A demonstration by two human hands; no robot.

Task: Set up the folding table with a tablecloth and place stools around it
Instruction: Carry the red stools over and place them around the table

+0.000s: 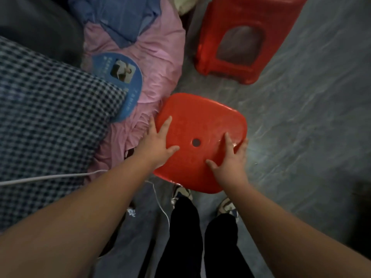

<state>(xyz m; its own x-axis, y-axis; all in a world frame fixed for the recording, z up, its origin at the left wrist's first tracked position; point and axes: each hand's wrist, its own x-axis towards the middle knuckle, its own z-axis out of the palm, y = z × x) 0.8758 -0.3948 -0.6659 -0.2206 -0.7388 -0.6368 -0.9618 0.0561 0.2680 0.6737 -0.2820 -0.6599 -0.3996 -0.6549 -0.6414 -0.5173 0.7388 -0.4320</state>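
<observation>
Our fingers are spread and flat: those of our left hand (158, 145) lie on the left part of the seat of the near red stool (200, 137), the thumb stretched toward the small round hole in the middle, the outer fingers reaching over the left edge. Our right hand (230, 159) rests on the right part of the seat, thumb on top and pointing inward, fingertips at or over the right rim. Both hands are splayed wide, pressed against the stool from either side; whether the fingers hook under the rim we cannot tell.

The near red stool stands upright before us, seat facing up, directly above our shoes and dark trouser legs on the grey floor (301, 117). Its left edge touches or overlaps the pink cloth (156, 63) that hangs in folds beside it. On that cloth lies a round blue fan (124, 81) with a small picture printed on it, and above it a blue cloth (120, 19) is bunched. To our left a checked blue-and-white fabric (50, 109) fills the view, the fan's lower edge tucked against it. A thin white cable (50, 177) runs across the checked fabric and down to the floor near our feet.

Further ahead and well apart from the near stool, a second red stool (241, 43) lies tipped on the floor, its open side panel turned toward us
</observation>
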